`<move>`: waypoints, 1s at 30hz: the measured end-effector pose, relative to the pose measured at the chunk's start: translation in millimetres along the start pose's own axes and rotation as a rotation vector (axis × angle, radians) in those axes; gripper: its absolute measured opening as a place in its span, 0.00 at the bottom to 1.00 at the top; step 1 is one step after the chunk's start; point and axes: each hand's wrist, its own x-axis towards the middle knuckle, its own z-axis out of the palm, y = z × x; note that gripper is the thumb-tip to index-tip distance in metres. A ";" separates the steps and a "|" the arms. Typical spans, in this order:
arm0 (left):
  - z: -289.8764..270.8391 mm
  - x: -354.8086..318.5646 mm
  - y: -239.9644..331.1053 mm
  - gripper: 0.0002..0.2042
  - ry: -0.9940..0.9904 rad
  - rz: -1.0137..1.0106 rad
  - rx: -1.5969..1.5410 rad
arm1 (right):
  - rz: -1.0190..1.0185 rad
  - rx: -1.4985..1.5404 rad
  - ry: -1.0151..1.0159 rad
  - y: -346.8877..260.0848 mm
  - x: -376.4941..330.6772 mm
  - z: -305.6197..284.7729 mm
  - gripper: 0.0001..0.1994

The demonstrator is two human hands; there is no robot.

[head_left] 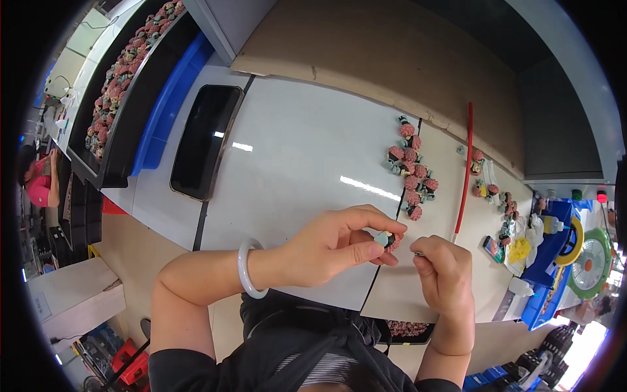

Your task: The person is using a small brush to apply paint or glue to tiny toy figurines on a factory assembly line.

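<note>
My left hand (333,247), a pale bangle (251,268) on its wrist, pinches a small figurine (390,241) between thumb and fingers. The figurine has bumpy pink hair, a dark part and a pale green part. Just to its right, apart from it, my right hand (447,271) is closed in a pinch. A tiny dark-and-shiny bit shows at its fingertips, too small to name. Behind this hand runs a thin red rod (465,173); its pale near end disappears by the knuckles, and I cannot tell whether it touches the hand.
Similar figurines (411,173) lie in a cluster beyond my hands, more (509,206) farther right. A black phone (206,140) lies at left, near a blue tray (173,98) and a black bin (117,173) full of figurines. Right stand a blue holder (555,251) and a green fan (591,261).
</note>
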 end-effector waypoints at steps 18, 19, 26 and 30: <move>6.0 -1.8 4.7 0.13 0.080 -0.046 0.345 | 0.019 -0.164 -0.044 -9.4 -1.3 5.7 0.16; 6.4 -2.5 4.0 0.13 0.102 -0.060 0.323 | 0.026 -0.183 -0.051 -10.0 -1.2 5.9 0.16; 4.9 -3.1 -2.2 0.13 0.107 0.018 0.393 | -0.030 -0.190 -0.042 -7.0 -2.2 11.6 0.16; 7.0 -2.1 3.1 0.13 0.111 0.056 0.459 | 0.085 -0.088 -0.058 -8.4 -4.2 12.6 0.15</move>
